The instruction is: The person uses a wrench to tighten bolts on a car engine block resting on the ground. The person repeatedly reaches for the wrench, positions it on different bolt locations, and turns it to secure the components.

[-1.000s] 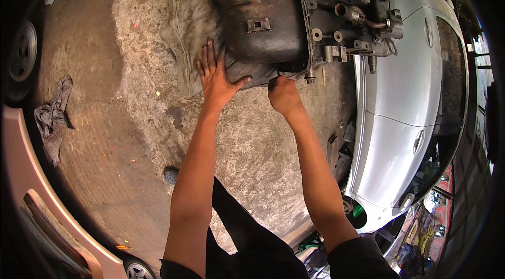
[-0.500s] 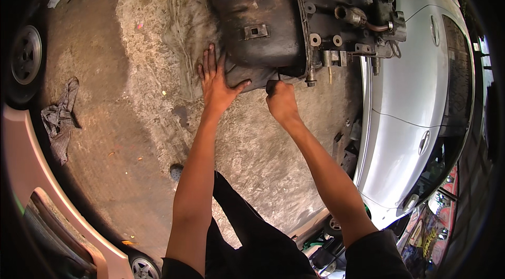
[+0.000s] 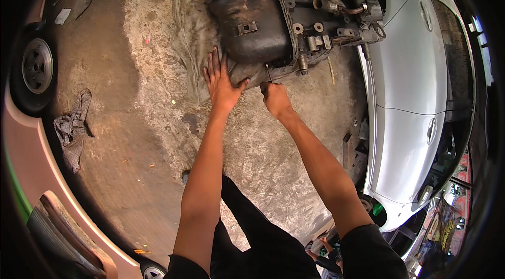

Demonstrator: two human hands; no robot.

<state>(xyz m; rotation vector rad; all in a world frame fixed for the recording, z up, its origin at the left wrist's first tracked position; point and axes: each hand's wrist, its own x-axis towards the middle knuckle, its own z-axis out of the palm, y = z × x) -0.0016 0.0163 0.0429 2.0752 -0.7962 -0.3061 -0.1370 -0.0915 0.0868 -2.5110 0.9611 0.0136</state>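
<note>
A black, grimy engine block (image 3: 336, 16) with an oil pan (image 3: 250, 37) lies on a grey, creased sheet (image 3: 187, 26) at the top middle. My left hand (image 3: 223, 84) rests with spread fingers on the sheet just left of and below the pan's lower edge. My right hand (image 3: 276, 99) is closed round the handle of a tool with a thin metal shaft (image 3: 269, 73), reaching up toward the seam at the pan's lower right corner. The handle is mostly hidden by my fingers, and the tip is too small to make out clearly.
A silver car (image 3: 405, 95) stands close along the right. At the left are a wheel (image 3: 37, 66), a beige car panel (image 3: 26, 147) and a crumpled cloth (image 3: 73, 129) on the concrete floor (image 3: 152, 147). Another person (image 3: 329, 258) shows partly at the lower right.
My right hand has drawn back a little from the pan's edge, showing more of the shaft. My left hand stays spread on the sheet. The view has shifted, moving the engine up and left.
</note>
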